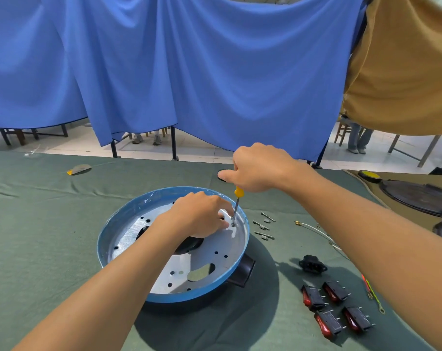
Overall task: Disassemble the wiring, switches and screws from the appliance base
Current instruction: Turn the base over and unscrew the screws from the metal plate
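**Last screw under the driver: slips and strays to watch**

The round blue-rimmed appliance base with a silver metal plate sits on the green cloth worktop, right in front of the person. The right hand has its grip closed round the yellow handle of one slim screwdriver, held nearly upright. Its tip stands on a small screw at the far right edge of the plate. The left hand rests on the plate with its fingertips gathered at the foot of the shaft. I cannot tell whether that grip pinches the shaft, pinches the screw or only steadies them.

Likely risks, as I judge them:
- The tip could jump out of the screw head under sideways pressure and jab the left fingertips, which lie right against it
- A freed screw could drop through one of the plate's many holes, or roll off into the cloth folds
- The base could turn under the driving force if the left hand lifts

Counted on the worktop right of the base:
- four black-and-red rocker switches
- one black power socket
- one white wire
- one red wire beside one yellow-green wire
- roughly six loose grey screws, too small to count surely
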